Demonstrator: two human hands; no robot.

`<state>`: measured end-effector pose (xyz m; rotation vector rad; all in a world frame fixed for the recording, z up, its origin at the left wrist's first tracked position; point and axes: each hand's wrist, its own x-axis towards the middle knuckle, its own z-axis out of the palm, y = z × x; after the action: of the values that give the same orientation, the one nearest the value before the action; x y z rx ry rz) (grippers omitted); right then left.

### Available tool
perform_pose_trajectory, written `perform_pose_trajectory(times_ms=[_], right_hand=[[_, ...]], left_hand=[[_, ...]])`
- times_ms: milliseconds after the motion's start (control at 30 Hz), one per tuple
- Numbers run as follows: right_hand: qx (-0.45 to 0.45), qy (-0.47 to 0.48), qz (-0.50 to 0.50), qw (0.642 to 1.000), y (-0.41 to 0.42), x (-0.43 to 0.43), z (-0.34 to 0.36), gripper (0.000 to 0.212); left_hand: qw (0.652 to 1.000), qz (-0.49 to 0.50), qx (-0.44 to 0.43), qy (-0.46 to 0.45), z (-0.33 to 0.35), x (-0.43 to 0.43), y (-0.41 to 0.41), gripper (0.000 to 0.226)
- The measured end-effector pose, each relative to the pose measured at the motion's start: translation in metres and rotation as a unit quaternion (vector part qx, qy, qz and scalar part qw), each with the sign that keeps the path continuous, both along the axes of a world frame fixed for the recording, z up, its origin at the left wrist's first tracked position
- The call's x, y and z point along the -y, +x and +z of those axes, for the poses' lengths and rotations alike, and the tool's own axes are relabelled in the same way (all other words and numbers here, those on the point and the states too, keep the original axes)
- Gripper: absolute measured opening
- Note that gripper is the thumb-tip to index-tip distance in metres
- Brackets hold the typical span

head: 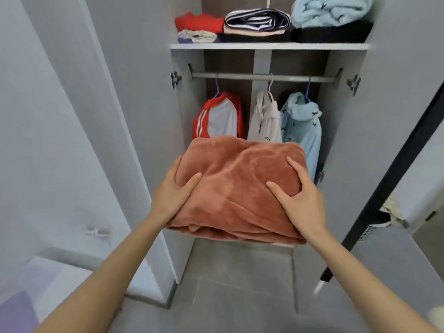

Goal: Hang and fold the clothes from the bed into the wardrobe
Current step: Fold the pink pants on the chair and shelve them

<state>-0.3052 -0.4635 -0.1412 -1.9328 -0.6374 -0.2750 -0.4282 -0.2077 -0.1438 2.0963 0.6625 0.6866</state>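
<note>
Care will save the folds: left hand (173, 195) and right hand (302, 203) grip the folded, fuzzy rust-orange cloth (240, 179) by its sides, so lift it flat onto the grey wardrobe shelf (264, 46).

Folded rust-orange fleece bundle (240, 188) hides btm of hung red-white shirt (223, 118) & white top (264, 123); pale-blue fleece pile (331, 10) cut off at top edge.
</note>
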Motion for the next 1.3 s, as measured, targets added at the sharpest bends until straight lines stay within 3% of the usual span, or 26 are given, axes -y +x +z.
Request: perform_pose_trajectory(times_ms=[300,733,1033,1300], right_hand=[[0.107,0.064,-0.025,0.992,0.067,-0.106,0.131,0.067],[0.242,0.092,-0.076,0.963,0.225,-0.147,0.278,0.066],[0.286,0.093,-0.069,0.951,0.373,-0.167,0.374,0.065],[0.254,0.091,-0.057,0.961,0.48,-0.223,0.423,0.066]], left_hand=[[0.989,-0.058,0.125,0.049,0.14,-0.116,0.078,0.066],[0.962,-0.095,0.223,0.125,0.278,-0.169,0.26,0.063],[0.949,-0.091,0.268,0.136,0.37,-0.196,0.403,0.072],[0.956,-0.068,0.249,0.141,0.421,-0.243,0.491,0.073]])
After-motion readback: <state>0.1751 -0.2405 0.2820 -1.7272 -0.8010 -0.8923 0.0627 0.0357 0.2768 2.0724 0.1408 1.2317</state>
